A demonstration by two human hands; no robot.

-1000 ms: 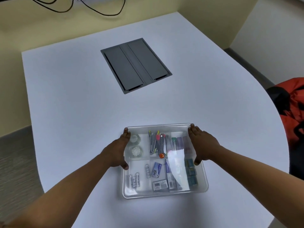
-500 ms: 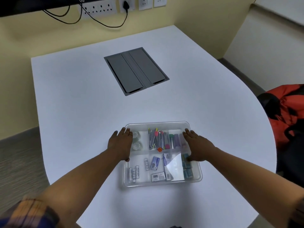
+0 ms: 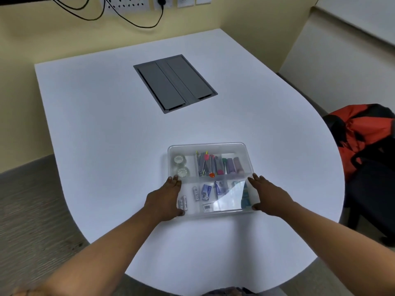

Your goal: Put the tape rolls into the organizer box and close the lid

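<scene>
white table [image 3: 106,124] | organizer box [image 3: 207,147] lidded | left hand [image 3: 163,199], right hand [image 3: 270,196] flank it

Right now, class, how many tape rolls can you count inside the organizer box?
2: both in the far-left compartment, one tape roll behind the other. None seem hidden.

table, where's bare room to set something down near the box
Bare white table lies between the clear plastic organizer box and the grey cable hatch, and to the box's left. Crowded only by the left hand and right hand at its near corners.
</scene>
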